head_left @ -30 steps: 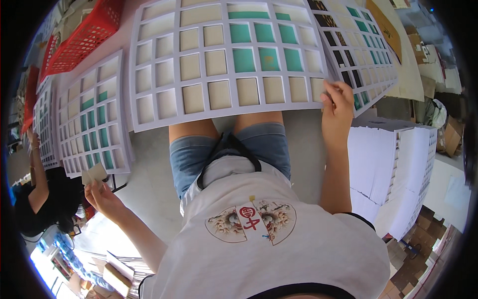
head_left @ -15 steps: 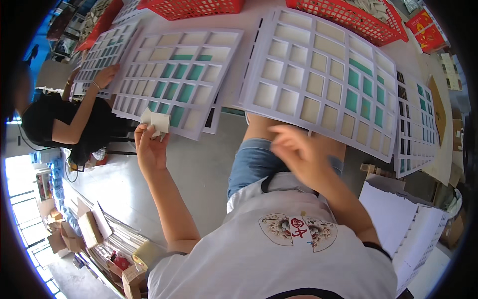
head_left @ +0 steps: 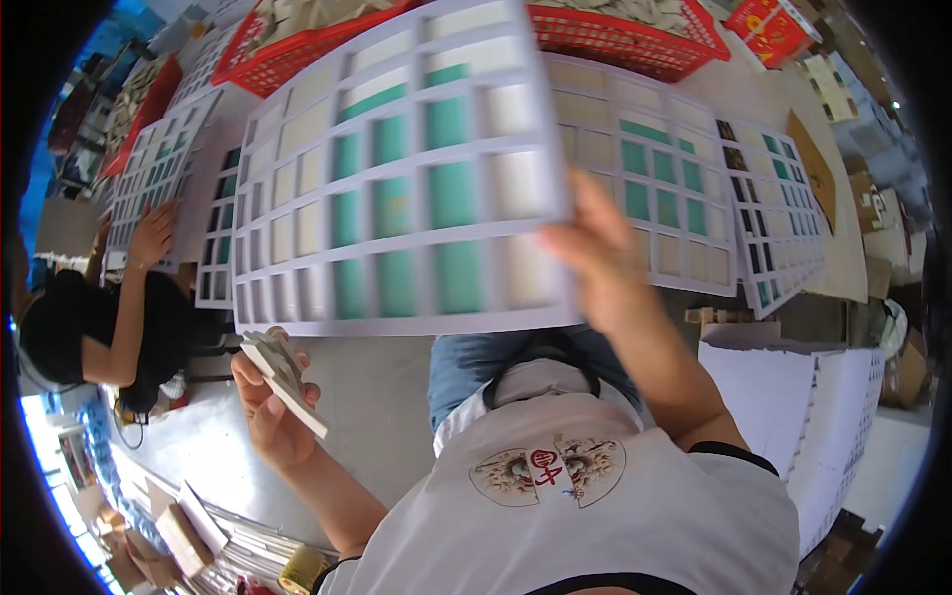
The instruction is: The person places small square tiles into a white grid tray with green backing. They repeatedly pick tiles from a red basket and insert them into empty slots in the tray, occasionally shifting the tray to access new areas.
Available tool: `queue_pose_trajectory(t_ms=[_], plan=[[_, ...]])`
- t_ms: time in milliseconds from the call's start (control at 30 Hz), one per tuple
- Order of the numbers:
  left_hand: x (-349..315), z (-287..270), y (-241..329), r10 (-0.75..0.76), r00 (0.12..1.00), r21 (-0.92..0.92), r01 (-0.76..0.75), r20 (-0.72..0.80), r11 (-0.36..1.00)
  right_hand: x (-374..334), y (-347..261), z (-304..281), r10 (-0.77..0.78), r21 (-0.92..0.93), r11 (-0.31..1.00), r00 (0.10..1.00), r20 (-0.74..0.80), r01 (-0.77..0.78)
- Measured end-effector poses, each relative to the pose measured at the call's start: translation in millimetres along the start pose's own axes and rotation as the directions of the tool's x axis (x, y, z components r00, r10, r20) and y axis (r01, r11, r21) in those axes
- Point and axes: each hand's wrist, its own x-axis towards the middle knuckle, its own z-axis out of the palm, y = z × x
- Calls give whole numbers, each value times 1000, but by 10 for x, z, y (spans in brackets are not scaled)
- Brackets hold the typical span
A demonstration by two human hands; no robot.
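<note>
A white grid panel (head_left: pixel 407 325) with rows of square openings, some backed in teal and others in cream, is raised off the table in front of me. Its right edge is gripped by my right hand (head_left: pixel 615 268), slightly blurred, with the thumb over the front. My left hand (head_left: pixel 276 426) pinches several flat cream pieces (head_left: pixel 286 382) stacked unevenly, just below the panel's lower left corner. Behind the raised panel, a second grid panel (head_left: pixel 645 220) lies on the table, partly hidden by the first one and by my right hand.
Red plastic baskets (head_left: pixel 620 42) of cream pieces line the table's far side. More grid panels (head_left: pixel 769 213) lie to the right. At the left, another person's hand (head_left: pixel 151 236) rests on a panel. A tall white box (head_left: pixel 759 407) stands at lower right.
My right hand has taken hold of the left panel, which has risen off the table and swung closer. My left hand has moved down and left with the cream pieces.
</note>
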Motion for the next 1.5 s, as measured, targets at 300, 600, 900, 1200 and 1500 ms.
queue_pose_trajectory(t_ms=[300, 600, 900, 1200, 1500], plan=[[602, 951, -1076, -244, 965, 154, 227, 101, 962, -1097, -989, -2489, -172, -633, 761, 899, -404, -139], [714, 2118, -2170, -356, 922, 415, 267, 153, 870, -1133, -781, -1206, -106, -712, 690, 956, -275, -128], [758, 2154, -2423, -413, 909, 453, 349, 49, 821, -1286, -836, -1938, -379, -585, 780, 575, -725, -223], [511, 2241, -2506, -517, 741, 506, 278, 428, 817, -1350, -811, -2087, -337, -663, 554, 593, -731, -503], [478, 2321, -2617, -643, 683, 427, 496, 346, 756, -1421, -671, -1870, -489, -809, -434, 858, -159, -397]])
